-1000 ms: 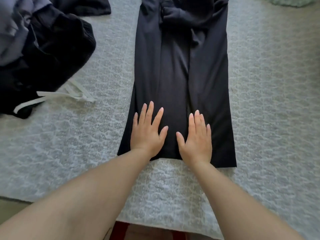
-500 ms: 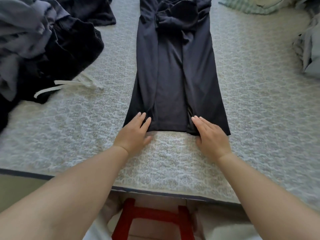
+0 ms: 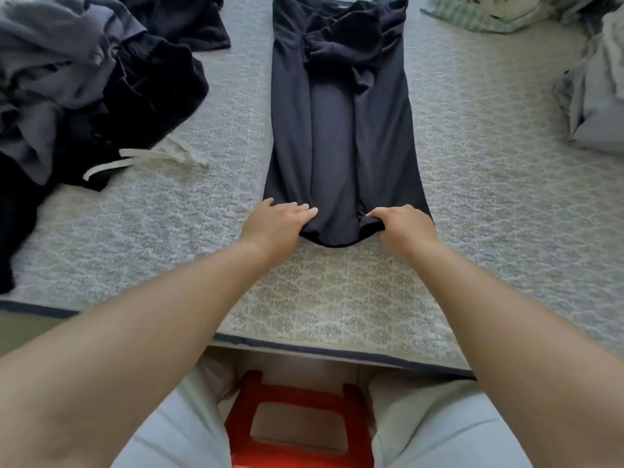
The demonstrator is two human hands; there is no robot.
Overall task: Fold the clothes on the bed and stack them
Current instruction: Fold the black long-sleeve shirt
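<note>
Lying lengthwise down the middle of the bed (image 3: 489, 197), a dark garment (image 3: 341, 130) is stretching away from the person, its long sides folded in toward the centre and its far end bunched into loose folds. The left hand (image 3: 275, 224) is gripping the near left corner of the hem, fingers lying over the cloth and the thumb tucked out of sight beneath. The right hand (image 3: 403, 224) is pinching the near right corner, its fingers curled round a bunched fold of fabric. Between the two hands the hem is sagging in a shallow curve onto the patterned bedcover.

A heap of dark and grey clothes (image 3: 77, 89) is sitting on the left side of the bed, well apart from the garment, with a white drawstring (image 3: 148, 157) trailing out of it across the cover. Pale blue bedding (image 3: 597, 103) is lying at the right edge, and a green checked cloth (image 3: 479, 13) is showing at the far right corner. A red stool (image 3: 300, 427) is standing between the person's knees, just below the bed's edge.
</note>
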